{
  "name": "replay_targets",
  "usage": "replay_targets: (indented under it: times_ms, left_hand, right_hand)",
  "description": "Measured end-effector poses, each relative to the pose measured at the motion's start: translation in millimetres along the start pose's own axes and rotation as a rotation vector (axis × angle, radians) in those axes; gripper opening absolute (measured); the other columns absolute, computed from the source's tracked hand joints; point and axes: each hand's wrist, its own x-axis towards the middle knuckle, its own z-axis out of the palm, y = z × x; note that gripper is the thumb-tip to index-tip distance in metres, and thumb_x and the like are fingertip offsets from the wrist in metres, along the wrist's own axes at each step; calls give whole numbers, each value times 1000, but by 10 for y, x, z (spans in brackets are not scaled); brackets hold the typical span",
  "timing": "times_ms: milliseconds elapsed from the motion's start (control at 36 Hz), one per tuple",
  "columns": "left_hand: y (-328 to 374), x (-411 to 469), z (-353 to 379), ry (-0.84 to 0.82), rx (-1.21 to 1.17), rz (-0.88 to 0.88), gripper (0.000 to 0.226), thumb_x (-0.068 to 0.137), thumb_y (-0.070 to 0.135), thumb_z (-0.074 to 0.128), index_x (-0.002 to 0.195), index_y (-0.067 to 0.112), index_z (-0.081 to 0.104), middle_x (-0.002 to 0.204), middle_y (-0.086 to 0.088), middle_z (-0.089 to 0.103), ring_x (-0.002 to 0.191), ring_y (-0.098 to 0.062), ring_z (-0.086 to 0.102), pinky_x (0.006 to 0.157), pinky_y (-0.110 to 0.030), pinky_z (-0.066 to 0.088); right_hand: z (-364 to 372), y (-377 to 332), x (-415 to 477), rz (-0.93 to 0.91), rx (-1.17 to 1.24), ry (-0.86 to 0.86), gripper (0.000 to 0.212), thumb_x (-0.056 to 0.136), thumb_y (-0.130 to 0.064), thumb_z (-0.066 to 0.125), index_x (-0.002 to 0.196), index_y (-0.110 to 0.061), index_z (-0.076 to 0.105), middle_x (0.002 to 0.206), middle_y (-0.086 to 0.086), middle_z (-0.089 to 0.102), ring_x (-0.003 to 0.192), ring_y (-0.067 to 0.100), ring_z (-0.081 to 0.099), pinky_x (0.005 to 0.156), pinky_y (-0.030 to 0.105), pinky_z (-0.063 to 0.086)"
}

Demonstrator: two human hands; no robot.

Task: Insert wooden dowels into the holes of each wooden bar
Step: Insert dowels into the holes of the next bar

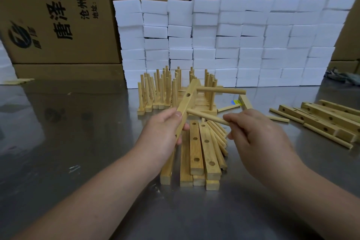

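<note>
My left hand [162, 128] grips a wooden bar [188, 101] tilted up over the table. One dowel [222, 90] sticks out sideways from the bar's upper hole; an empty hole shows below it. My right hand [257, 132] pinches a second dowel [204, 116], whose tip meets the bar just above my left thumb. Under my hands lies a pile of drilled bars [196, 152] with loose dowels [219, 136] fanned beside them.
Finished bars with upright dowels [161, 91] stand behind the pile. More bars and dowels [321, 119] lie at the right on the shiny metal table [78, 142]. A wall of white foam blocks [253, 45] and cardboard boxes [58, 15] closes the back.
</note>
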Motion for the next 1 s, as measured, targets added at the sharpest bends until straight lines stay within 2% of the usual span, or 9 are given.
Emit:
replay_targets:
  times_ms: [222,333,417,556,694,806,889,944,1000]
  left_hand:
    - [14,-39,12,-48,61,64,31,98,27,40,124,37,55,62,17,60,45,3,47,44,-6,40]
    - [16,-40,9,-51,81,85,32,98,28,40,125,39,53,63,17,60,46,3,47,45,-5,39]
    - [16,-39,10,-55,88,100,33,98,27,40,126,39,53,62,17,59,47,4,47,45,-5,39]
    - [21,-13,-24,-81,46,133,28,98,26,42,97,49,57,59,17,57,45,3,46,46,-9,40]
    - [1,6,-33,-93,39,140,26,97,25,43,111,41,59,56,15,56,44,2,44,46,-11,40]
    - [-7,2,-33,-100,55,157,25,97,25,44,110,37,61,55,14,55,44,0,43,45,-13,39]
    - [-3,-9,-33,-109,54,166,25,97,24,43,107,40,60,54,15,55,44,-2,42,45,-16,38]
    - [-1,-16,-30,-112,52,168,25,97,24,43,110,39,59,54,15,54,45,-3,42,46,-16,38]
    - [7,-25,-26,-112,53,178,26,97,24,43,107,42,58,55,14,53,46,-3,43,46,-16,38]
  right_hand:
    - [32,43,-2,-47,23,7,30,88,-13,56,117,-17,64,90,-9,45,72,-3,31,69,0,31]
    - [-12,44,-15,-75,-14,22,26,85,-7,62,110,-11,67,80,1,61,69,13,50,59,9,29]
    - [-48,29,-18,-132,-24,35,28,83,-14,55,107,-10,68,74,-5,58,65,10,49,56,10,29]
    - [-53,12,-35,-187,-32,46,30,81,-17,55,106,-9,69,78,-2,67,68,17,64,56,22,42]
    - [-75,45,-25,-187,-15,23,29,83,-20,54,107,-10,68,77,-7,66,71,5,57,62,8,35]
    - [-63,75,-26,-148,34,5,29,86,-26,50,105,-15,68,65,-21,49,57,-2,47,53,9,32]
    - [-64,83,-33,-104,96,-25,26,93,-33,44,103,-26,66,53,-16,46,52,3,48,47,14,32]
    - [-63,70,-39,-36,203,-60,19,87,-40,42,94,-42,59,59,-9,54,55,7,52,41,15,36]
    - [-57,67,-46,22,305,-84,12,82,-39,43,83,-48,51,71,-20,58,60,2,54,47,14,41]
